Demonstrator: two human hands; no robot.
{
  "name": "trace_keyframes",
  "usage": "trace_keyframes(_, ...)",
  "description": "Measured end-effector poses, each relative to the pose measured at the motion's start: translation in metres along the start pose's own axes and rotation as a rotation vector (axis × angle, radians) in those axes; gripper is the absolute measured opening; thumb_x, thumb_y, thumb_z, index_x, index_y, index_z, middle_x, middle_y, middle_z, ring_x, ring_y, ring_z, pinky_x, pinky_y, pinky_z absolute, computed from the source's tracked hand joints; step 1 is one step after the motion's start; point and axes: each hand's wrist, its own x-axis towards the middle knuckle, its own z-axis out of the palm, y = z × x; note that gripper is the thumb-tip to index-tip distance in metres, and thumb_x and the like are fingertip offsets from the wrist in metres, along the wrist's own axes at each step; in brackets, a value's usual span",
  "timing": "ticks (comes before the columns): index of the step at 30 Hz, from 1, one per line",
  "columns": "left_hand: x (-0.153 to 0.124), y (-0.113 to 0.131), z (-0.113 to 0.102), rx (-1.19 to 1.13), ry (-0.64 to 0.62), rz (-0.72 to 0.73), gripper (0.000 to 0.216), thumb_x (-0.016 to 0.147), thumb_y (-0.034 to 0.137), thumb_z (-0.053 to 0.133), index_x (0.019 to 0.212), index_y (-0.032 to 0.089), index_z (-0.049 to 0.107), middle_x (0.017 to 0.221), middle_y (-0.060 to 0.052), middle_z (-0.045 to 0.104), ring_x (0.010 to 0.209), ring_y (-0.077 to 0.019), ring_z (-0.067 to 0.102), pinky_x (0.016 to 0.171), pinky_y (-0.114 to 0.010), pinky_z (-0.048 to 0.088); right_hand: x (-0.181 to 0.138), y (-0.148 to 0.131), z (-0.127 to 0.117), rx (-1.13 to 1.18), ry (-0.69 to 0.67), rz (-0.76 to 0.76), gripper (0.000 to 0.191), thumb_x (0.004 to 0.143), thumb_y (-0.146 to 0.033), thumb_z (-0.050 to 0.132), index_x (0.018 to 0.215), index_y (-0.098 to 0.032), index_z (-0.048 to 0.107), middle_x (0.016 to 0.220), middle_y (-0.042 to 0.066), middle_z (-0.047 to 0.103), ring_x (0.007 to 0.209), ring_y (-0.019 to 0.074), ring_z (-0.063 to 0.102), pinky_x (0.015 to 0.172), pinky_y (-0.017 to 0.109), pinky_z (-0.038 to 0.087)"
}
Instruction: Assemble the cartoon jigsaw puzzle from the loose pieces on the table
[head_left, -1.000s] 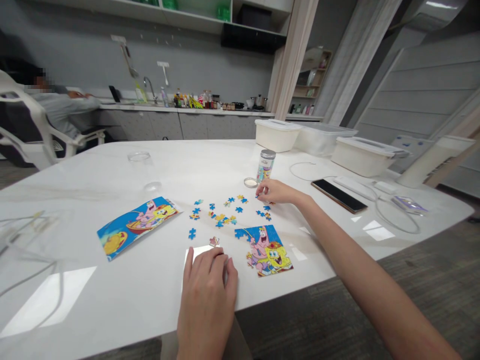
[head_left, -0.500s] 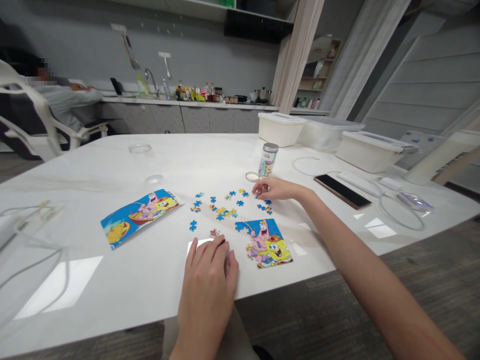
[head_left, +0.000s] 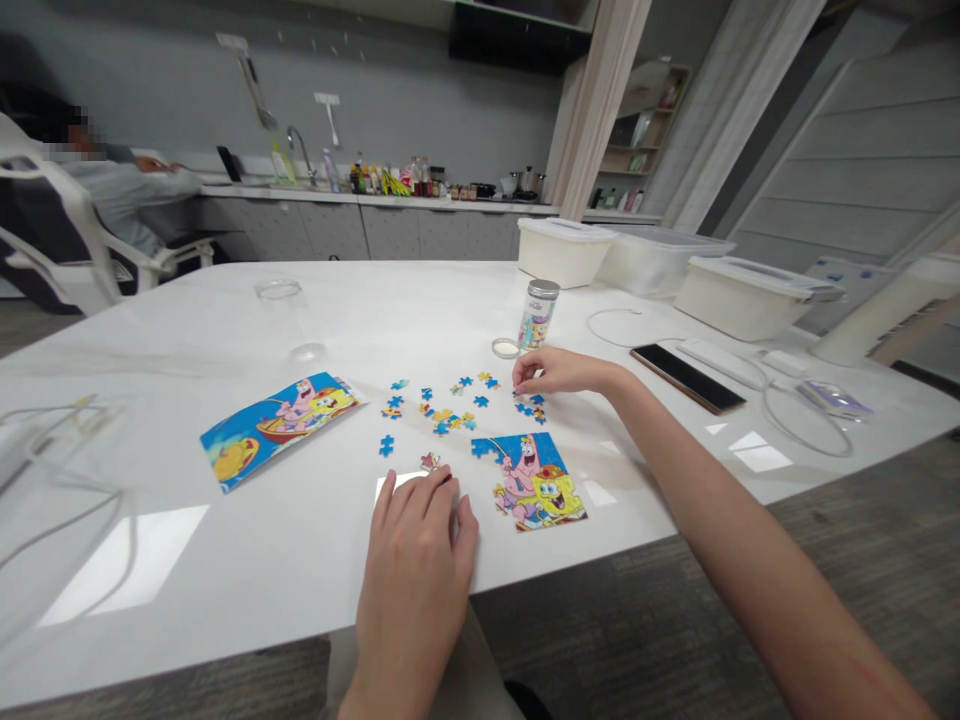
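My left hand (head_left: 417,560) lies flat on the white table (head_left: 225,560), fingers stretched out, its fingertips just short of a single pinkish puzzle piece (head_left: 430,461). My right hand (head_left: 551,371) reaches out to the far side of the loose blue puzzle pieces (head_left: 442,415), its fingers pinched together at a small piece I cannot make out clearly. The partly assembled cartoon puzzle (head_left: 529,480) lies between both hands, near the table's front edge. A printed reference picture (head_left: 279,425) lies to the left.
A small printed tube (head_left: 538,313) and its round lid (head_left: 505,348) stand beyond my right hand. A black phone (head_left: 688,378), white cables and lidded white bins (head_left: 739,296) lie at the right. Another person sits on a white chair at the far left.
My right hand has shifted slightly toward me among the pieces, its fingers pinching. My left hand stays flat. The camera has tipped down a little.
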Motion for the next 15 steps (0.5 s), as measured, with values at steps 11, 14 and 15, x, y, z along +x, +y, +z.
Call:
trace_keyframes(11, 0.001, 0.0, -0.001, -0.006, -0.002, -0.011, 0.021, 0.092, 0.017, 0.045, 0.097, 0.014, 0.065, 0.102, -0.011, 0.072, 0.095, -0.0241, 0.065, 0.105, -0.056, 0.04, -0.002, -0.023, 0.012, 0.321, -0.113, -0.076, 0.026, 0.078, -0.031, 0.071, 0.099, -0.017, 0.068, 0.091, 0.005, 0.071, 0.076, 0.0133, 0.067, 0.067, 0.026, 0.049)
trace_keyframes(14, 0.001, 0.001, -0.001, -0.005, -0.002, -0.017, 0.02, 0.091, 0.016, 0.045, 0.097, 0.014, 0.065, 0.103, -0.011, 0.072, 0.094, -0.0241, 0.065, 0.105, -0.056, 0.04, -0.004, -0.033, 0.014, 0.348, -0.133, -0.077, 0.019, 0.08, -0.031, 0.069, 0.092, -0.016, 0.068, 0.088, 0.005, 0.072, 0.076, 0.0141, 0.069, 0.064, 0.026, 0.048)
trace_keyframes(15, 0.001, 0.001, -0.001, -0.004, -0.003, -0.016, 0.02, 0.091, 0.016, 0.045, 0.096, 0.013, 0.065, 0.103, -0.011, 0.072, 0.094, -0.0241, 0.065, 0.105, -0.056, 0.04, -0.005, -0.036, 0.015, 0.353, -0.136, -0.074, 0.018, 0.079, -0.031, 0.069, 0.09, -0.016, 0.068, 0.086, 0.004, 0.072, 0.076, 0.0145, 0.069, 0.064, 0.026, 0.048)
